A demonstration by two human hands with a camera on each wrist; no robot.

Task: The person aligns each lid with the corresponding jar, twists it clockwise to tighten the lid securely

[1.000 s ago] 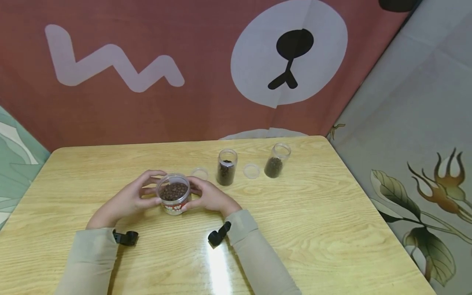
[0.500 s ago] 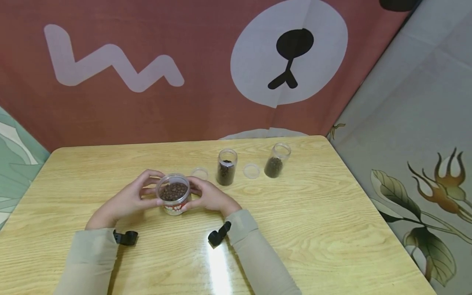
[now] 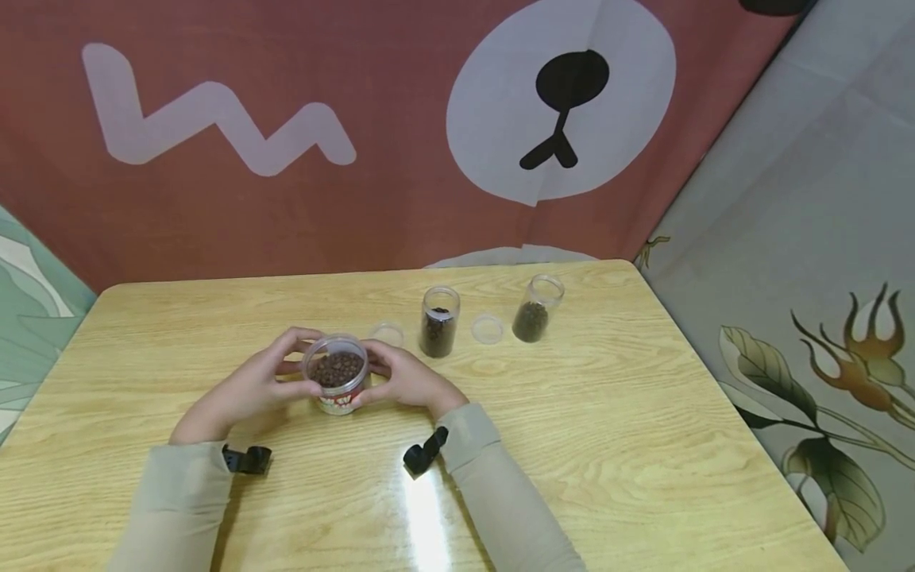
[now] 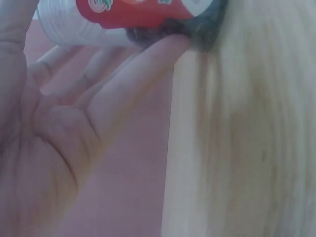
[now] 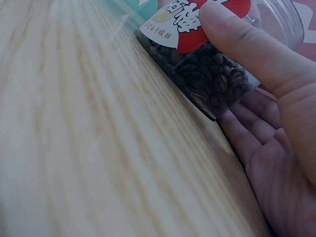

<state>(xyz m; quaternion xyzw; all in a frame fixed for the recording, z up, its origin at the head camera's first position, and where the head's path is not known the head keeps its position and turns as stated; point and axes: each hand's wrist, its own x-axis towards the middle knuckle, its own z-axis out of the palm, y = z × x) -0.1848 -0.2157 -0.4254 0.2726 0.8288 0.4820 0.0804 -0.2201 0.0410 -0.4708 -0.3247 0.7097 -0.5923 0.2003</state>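
Note:
A wide clear plastic jar (image 3: 337,370), without a lid and holding brown coffee beans, stands upright on the table between both hands. Its red and white label faces the near side. My left hand (image 3: 264,381) holds the jar's left side, thumb near the front rim and fingers reaching behind. On the other side my right hand (image 3: 403,377) grips it, and the right wrist view shows the thumb pressed on the label of the jar (image 5: 217,74). Seen from the left wrist, the left fingers (image 4: 143,64) lie along the jar; their far tips are hidden.
Two taller open clear jars stand behind to the right: one jar (image 3: 438,327) with dark beans, another jar (image 3: 532,316) partly filled. A clear round lid (image 3: 488,328) lies between them. Another lid (image 3: 386,334) lies behind my right hand. The wooden table (image 3: 608,445) meets a curtain at its back.
My left thumb has slid slightly right along the front of the jar. The jar and right hand stay in place, while the head view has tilted a little.

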